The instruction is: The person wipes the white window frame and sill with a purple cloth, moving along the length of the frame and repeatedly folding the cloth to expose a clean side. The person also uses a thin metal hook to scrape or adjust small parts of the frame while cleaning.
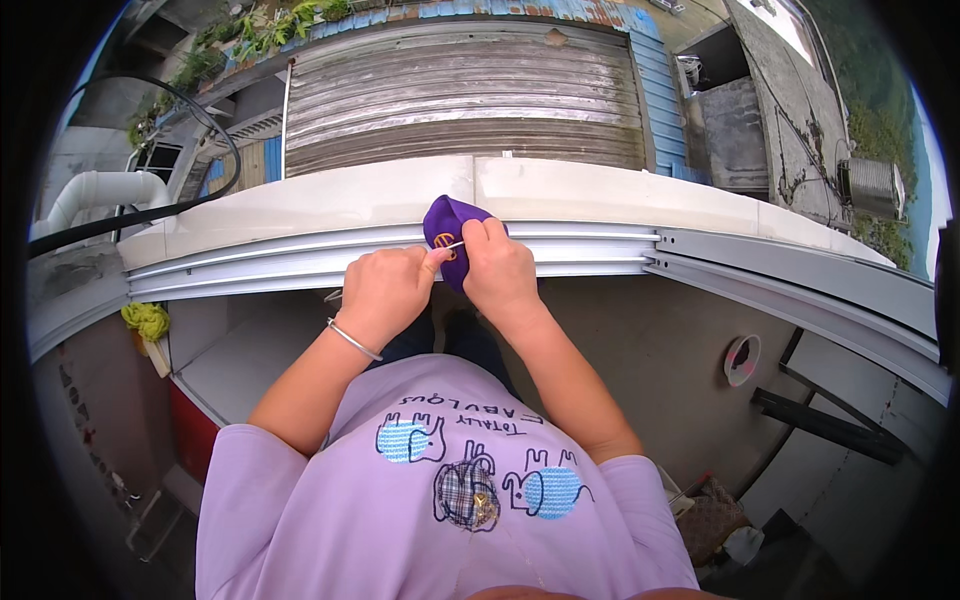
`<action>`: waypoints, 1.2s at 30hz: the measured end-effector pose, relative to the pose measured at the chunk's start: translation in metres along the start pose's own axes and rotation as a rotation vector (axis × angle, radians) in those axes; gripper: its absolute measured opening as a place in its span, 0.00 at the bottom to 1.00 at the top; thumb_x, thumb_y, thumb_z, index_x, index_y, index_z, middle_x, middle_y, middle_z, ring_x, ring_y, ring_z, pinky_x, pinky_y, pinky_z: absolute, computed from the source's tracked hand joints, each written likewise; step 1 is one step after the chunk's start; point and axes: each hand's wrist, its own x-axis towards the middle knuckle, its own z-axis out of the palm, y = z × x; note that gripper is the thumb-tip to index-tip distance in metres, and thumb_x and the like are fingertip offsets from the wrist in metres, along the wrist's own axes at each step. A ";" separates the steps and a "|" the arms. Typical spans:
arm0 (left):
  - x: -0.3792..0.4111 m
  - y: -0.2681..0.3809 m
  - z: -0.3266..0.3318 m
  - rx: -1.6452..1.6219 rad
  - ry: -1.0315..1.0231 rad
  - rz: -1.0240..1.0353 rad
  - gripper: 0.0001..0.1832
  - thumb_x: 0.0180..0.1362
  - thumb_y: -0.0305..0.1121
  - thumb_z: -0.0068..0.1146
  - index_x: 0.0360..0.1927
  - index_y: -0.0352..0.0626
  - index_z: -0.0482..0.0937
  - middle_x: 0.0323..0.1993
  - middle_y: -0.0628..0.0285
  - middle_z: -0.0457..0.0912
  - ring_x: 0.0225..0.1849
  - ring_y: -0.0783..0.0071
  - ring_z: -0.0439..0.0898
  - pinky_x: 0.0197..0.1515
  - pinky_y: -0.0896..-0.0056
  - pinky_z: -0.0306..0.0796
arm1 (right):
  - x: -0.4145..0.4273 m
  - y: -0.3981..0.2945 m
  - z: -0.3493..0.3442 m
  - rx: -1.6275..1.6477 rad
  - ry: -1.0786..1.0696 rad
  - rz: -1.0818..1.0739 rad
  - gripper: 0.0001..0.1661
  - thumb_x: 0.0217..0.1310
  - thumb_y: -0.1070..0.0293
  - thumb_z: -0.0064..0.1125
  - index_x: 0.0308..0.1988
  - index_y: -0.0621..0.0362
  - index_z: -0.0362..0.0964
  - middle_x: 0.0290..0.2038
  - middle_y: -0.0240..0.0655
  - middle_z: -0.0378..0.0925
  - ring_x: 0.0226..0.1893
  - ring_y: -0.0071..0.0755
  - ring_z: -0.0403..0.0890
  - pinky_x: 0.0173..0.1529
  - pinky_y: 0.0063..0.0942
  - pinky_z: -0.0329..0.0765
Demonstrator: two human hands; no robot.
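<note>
Both my hands meet over the white window track, close together. A purple cloth item (448, 217) with an orange emblem hangs between them; whether it is a cap or a pouch I cannot tell. My right hand (495, 262) pinches its upper edge and a thin pale cord or stick (455, 245). Fingers curled, my left hand (390, 289) holds the other end of that thin piece against the emblem; a metal bangle (354, 340) circles the wrist. A short grey loop (333, 296) shows beside the left hand.
The aluminium window track (300, 251) runs across in front of me, with a tiled ledge (337, 191) beyond. A black cable (97, 225) and white pipe (112, 191) are at left. Below right are a round bin (742, 360) and a dark bar (825, 425); a yellow-green cloth (145, 320) lies left.
</note>
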 end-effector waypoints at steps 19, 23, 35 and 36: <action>-0.153 -0.276 -0.039 -0.682 0.301 -0.489 0.21 0.70 0.40 0.44 0.21 0.42 0.62 0.20 0.75 0.58 0.23 0.86 0.53 0.25 0.78 0.46 | 0.102 -0.223 0.190 0.557 -0.328 -0.463 0.16 0.42 0.70 0.60 0.36 0.66 0.73 0.32 0.44 0.73 0.28 0.40 0.78 0.30 0.34 0.77; -0.161 -0.285 -0.025 -0.811 0.406 -0.602 0.20 0.71 0.39 0.42 0.22 0.41 0.62 0.22 0.71 0.58 0.25 0.85 0.54 0.27 0.80 0.47 | 0.072 -0.213 0.156 0.410 -0.138 -0.447 0.31 0.49 0.67 0.54 0.53 0.71 0.65 0.36 0.44 0.69 0.35 0.40 0.70 0.32 0.31 0.69; -0.130 -0.277 -0.033 -1.029 0.868 -0.705 0.18 0.71 0.38 0.41 0.48 0.33 0.75 0.21 0.75 0.58 0.22 0.88 0.54 0.24 0.80 0.48 | 0.069 -0.186 0.155 0.799 -0.162 -0.424 0.11 0.40 0.74 0.61 0.30 0.65 0.76 0.29 0.36 0.70 0.33 0.39 0.69 0.35 0.32 0.69; -0.130 -0.273 -0.033 -1.011 0.838 -0.684 0.18 0.72 0.38 0.40 0.50 0.32 0.74 0.22 0.75 0.60 0.23 0.88 0.54 0.25 0.81 0.49 | 0.072 -0.180 0.140 0.964 -0.223 -0.310 0.12 0.39 0.74 0.63 0.31 0.63 0.77 0.29 0.35 0.70 0.33 0.37 0.70 0.36 0.31 0.70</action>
